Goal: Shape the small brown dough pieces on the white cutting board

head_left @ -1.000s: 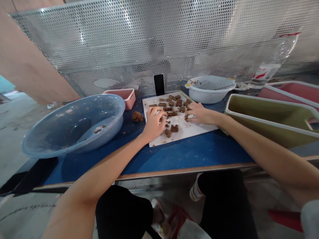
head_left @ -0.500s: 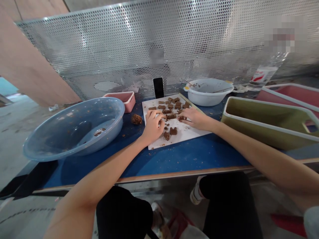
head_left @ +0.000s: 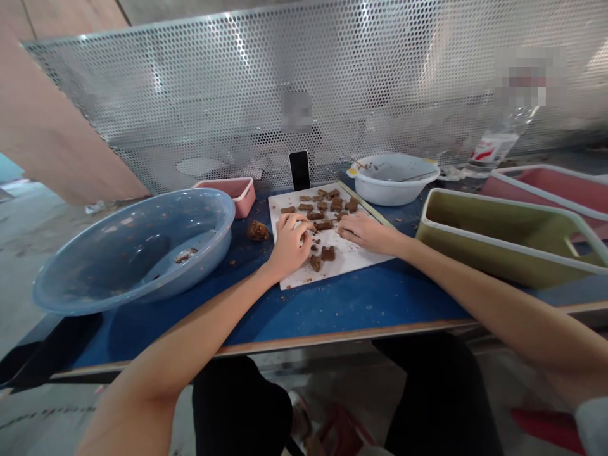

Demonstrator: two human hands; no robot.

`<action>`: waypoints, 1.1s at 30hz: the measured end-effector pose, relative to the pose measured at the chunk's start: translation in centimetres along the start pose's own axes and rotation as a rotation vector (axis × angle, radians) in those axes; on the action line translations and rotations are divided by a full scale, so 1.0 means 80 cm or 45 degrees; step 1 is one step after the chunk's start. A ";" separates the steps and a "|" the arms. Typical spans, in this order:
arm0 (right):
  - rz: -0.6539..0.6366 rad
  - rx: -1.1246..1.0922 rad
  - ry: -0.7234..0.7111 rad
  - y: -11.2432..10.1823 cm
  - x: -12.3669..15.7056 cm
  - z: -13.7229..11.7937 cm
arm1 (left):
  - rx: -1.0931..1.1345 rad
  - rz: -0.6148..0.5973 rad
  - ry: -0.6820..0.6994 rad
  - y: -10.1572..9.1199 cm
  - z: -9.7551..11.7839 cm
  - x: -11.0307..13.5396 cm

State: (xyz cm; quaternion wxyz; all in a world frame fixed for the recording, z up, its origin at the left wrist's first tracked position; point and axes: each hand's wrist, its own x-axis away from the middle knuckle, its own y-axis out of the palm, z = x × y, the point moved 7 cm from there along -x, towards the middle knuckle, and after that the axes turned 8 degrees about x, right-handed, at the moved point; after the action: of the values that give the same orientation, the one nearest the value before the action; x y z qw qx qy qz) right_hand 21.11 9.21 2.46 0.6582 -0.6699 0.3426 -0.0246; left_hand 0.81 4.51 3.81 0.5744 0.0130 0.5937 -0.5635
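A white board lies on the blue tabletop, bearing several brown, clay-like moulded pieces and crumbs. My left hand rests on the board's left part with its fingers curled inward and the thumb bent toward them; anything inside the curl is hidden. On the right part, my right hand is palm down with its fingers bent and close together beside a brown piece. Whatever lies under those fingertips cannot be made out. Left of the board sits a rough brown lump.
A large blue basin stands at the left, with a pink box behind it. Against the perforated metal panel leans a phone. To the right are a white bowl, an olive bin, a pink bin and a plastic bottle.
My right hand's fingers have shifted slightly left and flattened, covering the brown piece that showed beneath them. My left hand stays nearly in place. The whole view has shifted a little.
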 end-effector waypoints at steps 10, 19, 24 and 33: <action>0.015 -0.111 0.067 -0.004 -0.002 -0.013 | 0.017 0.009 0.021 -0.003 0.004 0.001; 0.178 -0.048 -0.031 -0.009 0.000 -0.031 | 0.016 0.013 0.061 -0.003 0.011 0.002; 0.209 -0.070 -0.011 -0.003 -0.004 -0.028 | 0.021 -0.012 0.038 0.003 0.011 0.004; 0.200 -0.014 -0.015 0.012 -0.003 -0.029 | 0.009 -0.028 0.027 0.007 0.012 0.004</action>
State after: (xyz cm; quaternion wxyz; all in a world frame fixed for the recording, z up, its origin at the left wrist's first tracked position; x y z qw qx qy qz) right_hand 19.40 7.38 2.00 0.6566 -0.6446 0.3904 0.0329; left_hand 1.73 3.87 3.48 0.5619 0.0144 0.5978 -0.5716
